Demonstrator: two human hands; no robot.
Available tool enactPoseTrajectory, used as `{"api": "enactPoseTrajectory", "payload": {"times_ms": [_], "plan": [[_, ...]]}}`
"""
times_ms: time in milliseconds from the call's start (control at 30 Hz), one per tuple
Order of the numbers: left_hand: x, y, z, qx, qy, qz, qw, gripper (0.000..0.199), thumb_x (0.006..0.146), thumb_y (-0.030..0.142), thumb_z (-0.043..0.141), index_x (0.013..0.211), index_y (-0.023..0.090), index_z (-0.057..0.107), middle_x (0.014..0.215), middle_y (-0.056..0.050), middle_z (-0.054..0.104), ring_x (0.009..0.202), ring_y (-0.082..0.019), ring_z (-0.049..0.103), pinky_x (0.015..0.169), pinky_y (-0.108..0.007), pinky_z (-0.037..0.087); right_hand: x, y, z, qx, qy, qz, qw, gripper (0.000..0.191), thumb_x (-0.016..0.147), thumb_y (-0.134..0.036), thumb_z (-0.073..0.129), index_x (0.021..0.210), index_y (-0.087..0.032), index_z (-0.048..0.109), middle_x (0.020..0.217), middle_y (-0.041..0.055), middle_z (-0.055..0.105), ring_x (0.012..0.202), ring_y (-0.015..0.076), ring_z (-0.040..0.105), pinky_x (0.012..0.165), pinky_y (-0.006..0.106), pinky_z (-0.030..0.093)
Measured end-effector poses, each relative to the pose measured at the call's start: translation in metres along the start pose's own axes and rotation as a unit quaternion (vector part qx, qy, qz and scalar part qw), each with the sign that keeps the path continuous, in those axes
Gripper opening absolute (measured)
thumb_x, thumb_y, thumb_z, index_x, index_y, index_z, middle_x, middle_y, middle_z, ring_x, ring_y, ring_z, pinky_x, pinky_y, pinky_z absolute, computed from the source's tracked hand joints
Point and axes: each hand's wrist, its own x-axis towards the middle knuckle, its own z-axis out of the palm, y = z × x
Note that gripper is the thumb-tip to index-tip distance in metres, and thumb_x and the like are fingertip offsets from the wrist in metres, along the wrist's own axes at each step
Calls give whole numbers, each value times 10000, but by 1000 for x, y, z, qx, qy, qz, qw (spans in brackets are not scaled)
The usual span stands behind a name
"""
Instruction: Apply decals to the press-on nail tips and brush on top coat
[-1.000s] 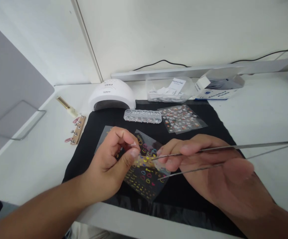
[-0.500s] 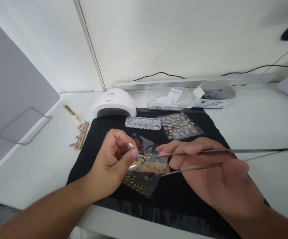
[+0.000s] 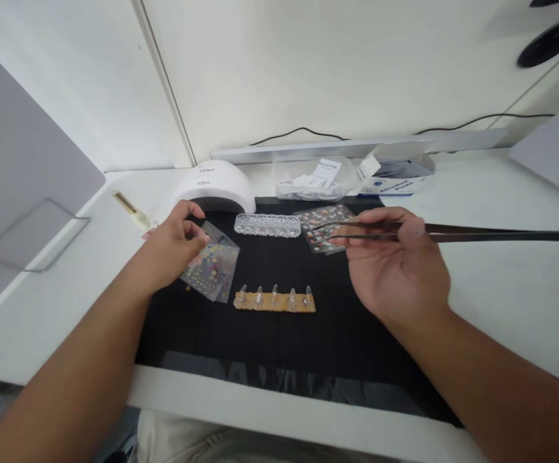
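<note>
At the left of the black mat, my left hand (image 3: 175,244) pinches the clear nail sticker sheets (image 3: 211,267), which overlap and carry small coloured designs. In my right hand (image 3: 395,263) lies a pair of long dark tweezers (image 3: 476,233), its tips apart and pointing left. Those tips hover over another sticker sheet (image 3: 318,228) with white and orange designs. Between my hands, a wooden strip (image 3: 282,307) on the mat bears several upright clear nail tips (image 3: 274,294). Behind it is a clear divided case (image 3: 267,225) of small shiny pieces.
A white nail lamp (image 3: 216,183) stands at the back left. Beside it are a clear plastic bin (image 3: 312,186) with packets and an open alcohol pad box (image 3: 395,180). The black mat (image 3: 260,347) spreads to the table's front edge. A wire stand (image 3: 33,238) is at far left.
My left hand has moved left with the sticker sheets, uncovering the wooden strip with nail tips. My right hand has drawn back with the tweezers, toward the back sticker sheet. The view has shifted.
</note>
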Motion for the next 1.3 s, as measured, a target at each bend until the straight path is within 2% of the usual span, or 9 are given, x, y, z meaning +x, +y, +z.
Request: {"api": "enactPoseTrajectory", "payload": {"times_ms": [133, 233, 333, 433, 567, 700, 867, 1067, 1300], "plan": [[-1, -1, 1, 126, 53, 2, 991, 354, 785, 253, 709, 1086, 250, 525, 911, -16, 646, 683, -204, 605, 656, -331, 440, 1, -1, 3, -20, -17, -27, 999, 285, 814, -590, 798, 804, -306, 776, 692, -32, 678, 590, 150, 614, 638, 332, 596], [-6, 2, 2, 238, 94, 67, 964, 250, 837, 286, 670, 1067, 236, 585, 1131, -91, 630, 911, -286, 629, 801, -420, 461, 2, -2, 6, -33, -41, -38, 998, 316, 829, -602, 785, 865, -289, 760, 522, -62, 611, 540, 154, 609, 651, 334, 587], [-14, 7, 10, 141, 59, 140, 978, 108, 878, 282, 626, 968, 224, 620, 1114, -78, 647, 1026, -285, 617, 868, -409, 468, -2, -3, 9, -60, -64, -36, 996, 274, 893, -553, 747, 936, -284, 724, 502, -77, 641, 512, 160, 641, 649, 346, 582], [-27, 13, 24, -11, -39, 126, 991, 55, 892, 272, 627, 901, 218, 622, 1056, -52, 670, 980, -239, 615, 812, -350, 467, -9, -4, 10, -100, -77, -34, 991, 236, 928, -522, 720, 954, -289, 696, 492, -84, 656, 516, 178, 672, 709, 378, 582], [-38, 22, 37, -67, -120, 90, 986, 105, 898, 294, 643, 829, 215, 638, 905, -36, 645, 908, -226, 597, 776, -346, 438, -19, -7, 10, -190, -113, -70, 973, 140, 985, -453, 664, 1010, -317, 685, 564, -68, 701, 576, 176, 695, 759, 364, 563], [-39, 24, 39, -79, -104, 82, 988, 116, 889, 306, 663, 820, 212, 658, 788, -11, 593, 770, -190, 538, 705, -323, 408, -22, -10, 9, -265, -188, -93, 941, 113, 1021, -403, 598, 991, -310, 654, 706, -23, 749, 604, 173, 711, 622, 327, 544], [-38, 23, 38, -100, -123, 47, 986, 115, 833, 306, 672, 806, 194, 665, 743, 3, 570, 686, -157, 489, 650, -301, 380, -20, -8, 8, -270, -208, -95, 935, 133, 1007, -397, 617, 948, -280, 633, 738, -4, 757, 650, 161, 721, 628, 290, 539], [-38, 26, 35, -106, -125, 26, 986, 94, 789, 267, 687, 781, 181, 648, 706, 22, 572, 654, -133, 506, 622, -275, 389, -21, -5, 5, -302, -226, -94, 922, 97, 1017, -359, 608, 977, -272, 587, 729, -27, 747, 524, 123, 633, 498, 254, 456], [-35, 22, 30, -80, -130, 69, 986, 57, 845, 190, 637, 790, 187, 650, 709, 31, 585, 662, -118, 516, 612, -261, 400, -17, -1, 0, -303, -244, -100, 916, 59, 1023, -377, 592, 1020, -318, 587, 772, -16, 748, 686, 193, 747, 616, 319, 579]]}}
